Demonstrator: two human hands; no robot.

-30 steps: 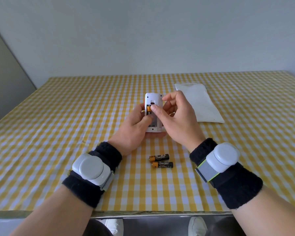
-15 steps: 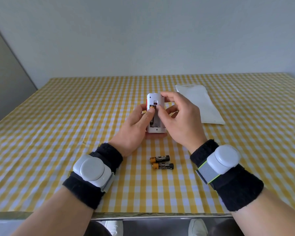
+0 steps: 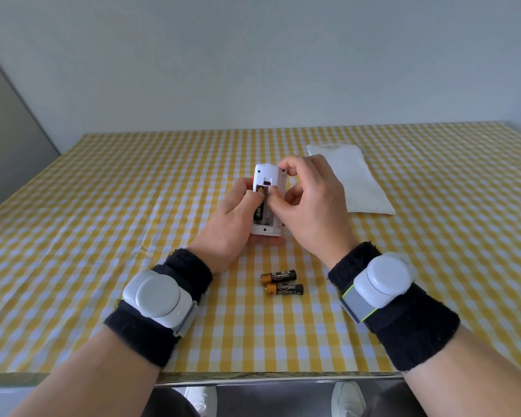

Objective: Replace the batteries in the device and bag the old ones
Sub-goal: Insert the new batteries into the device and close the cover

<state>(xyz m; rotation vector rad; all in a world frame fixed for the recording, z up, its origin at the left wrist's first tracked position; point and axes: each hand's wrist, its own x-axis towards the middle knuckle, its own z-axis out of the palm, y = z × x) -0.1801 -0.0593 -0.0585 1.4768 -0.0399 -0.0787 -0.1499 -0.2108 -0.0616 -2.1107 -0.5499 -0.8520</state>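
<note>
Two hands' fingers grip device (image 3: 266, 203) over yellow-checked table (image 3: 102, 236); grey wall (image 3: 253, 55) behind.

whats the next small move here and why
Probably press the battery flat into the open bay of the device: both thumbs sit on its upper end, the left hand cradles the casing, the right hand steadies the top.

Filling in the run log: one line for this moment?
left hand: holds device | right hand: seating battery | two batteries: on table | bag: untouched
</note>
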